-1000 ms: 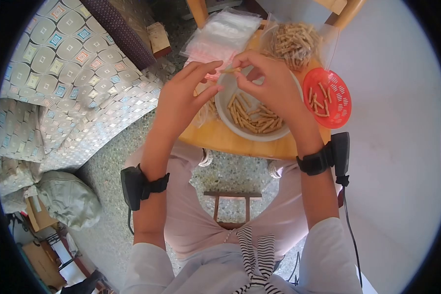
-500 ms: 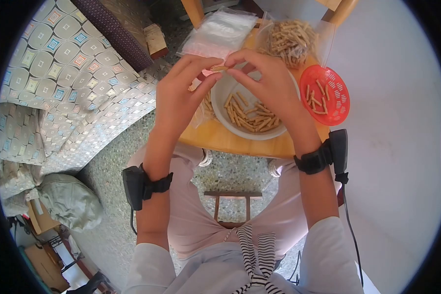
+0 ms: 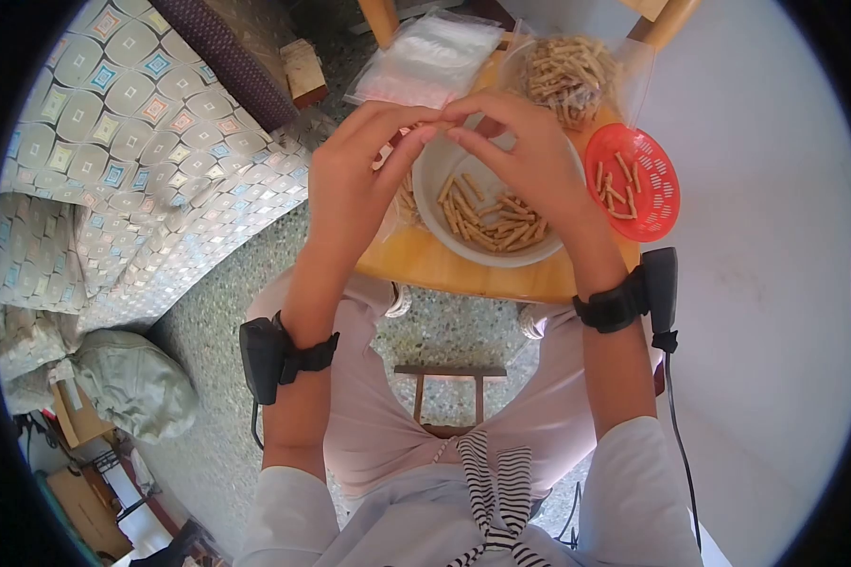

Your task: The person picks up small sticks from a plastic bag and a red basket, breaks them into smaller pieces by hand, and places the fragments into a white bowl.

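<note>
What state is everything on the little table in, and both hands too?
White bowl: upright, partly filled with tan sticks.
Red basket: upright, a few sticks inside.
Clear bag: stuffed with sticks.
Stack of plastic bags: flat, empty.
Left hand: raised over the bowl, fingertips pinched; anything held is too small to tell.
Right hand: likewise raised, fingertips meeting the left's.

Sticks in bowl, bowl on table; basket right, bags behind.
</note>
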### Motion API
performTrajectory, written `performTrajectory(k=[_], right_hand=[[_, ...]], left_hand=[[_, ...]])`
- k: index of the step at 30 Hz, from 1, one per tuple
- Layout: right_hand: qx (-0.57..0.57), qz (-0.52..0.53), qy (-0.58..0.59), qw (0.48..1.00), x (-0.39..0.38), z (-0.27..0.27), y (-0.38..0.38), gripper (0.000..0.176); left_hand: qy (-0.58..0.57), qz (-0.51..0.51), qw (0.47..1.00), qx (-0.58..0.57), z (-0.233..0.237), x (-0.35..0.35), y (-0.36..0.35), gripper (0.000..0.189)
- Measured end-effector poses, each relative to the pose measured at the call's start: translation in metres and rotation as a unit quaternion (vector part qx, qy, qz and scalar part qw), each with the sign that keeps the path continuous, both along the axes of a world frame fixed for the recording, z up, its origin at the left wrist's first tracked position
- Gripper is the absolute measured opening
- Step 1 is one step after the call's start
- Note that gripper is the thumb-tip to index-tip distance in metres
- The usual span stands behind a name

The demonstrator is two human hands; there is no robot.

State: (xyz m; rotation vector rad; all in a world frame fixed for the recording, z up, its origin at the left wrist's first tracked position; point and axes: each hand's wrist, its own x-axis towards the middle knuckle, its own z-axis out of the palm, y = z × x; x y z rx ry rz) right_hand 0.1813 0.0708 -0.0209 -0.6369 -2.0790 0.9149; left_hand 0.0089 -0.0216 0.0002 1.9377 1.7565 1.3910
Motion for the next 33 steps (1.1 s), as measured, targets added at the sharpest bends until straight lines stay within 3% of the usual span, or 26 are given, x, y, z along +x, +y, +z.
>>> performTrajectory(k=[4,10,20,22,26,29,31,33], right_hand=[[0.009,-0.006,0.062,0.998,0.001,0.004,0.003,0.018],[0.015,0.019,0.057,0.998,-0.003,0.011,-0.006,0.018],[0.001,-0.004,0.033,0.999,0.004,0.004,0.001,0.017],[-0.041,0.043,-0.061,0.996,0.007,0.009,-0.002,0.015],[-0.043,0.034,-0.068,0.996,0.01,-0.006,0.004,0.017],[0.035,-0.005,-0.082,0.996,0.017,-0.032,0.014,0.024],[0.122,-0.068,-0.189,0.972,0.021,-0.042,0.015,0.031],[0.11,-0.092,-0.236,0.961,0.025,-0.052,0.012,0.031]], left_hand=[[0.01,0.019,1.0,-0.009,-0.006,-0.005,0.001,0.018],[0.015,0.004,0.998,-0.055,-0.011,-0.004,0.002,0.018],[-0.024,-0.02,1.0,0.001,0.001,-0.012,0.001,0.014],[-0.031,-0.038,0.999,-0.003,0.008,-0.023,-0.003,0.011],[0.005,-0.031,0.995,-0.1,0.023,-0.066,-0.024,0.009],[0.071,-0.075,0.98,-0.171,0.015,-0.081,-0.034,0.01],[0.093,-0.062,0.977,-0.179,0.013,-0.079,-0.036,0.011],[0.122,-0.037,0.972,-0.197,0.013,-0.072,-0.035,0.016]])
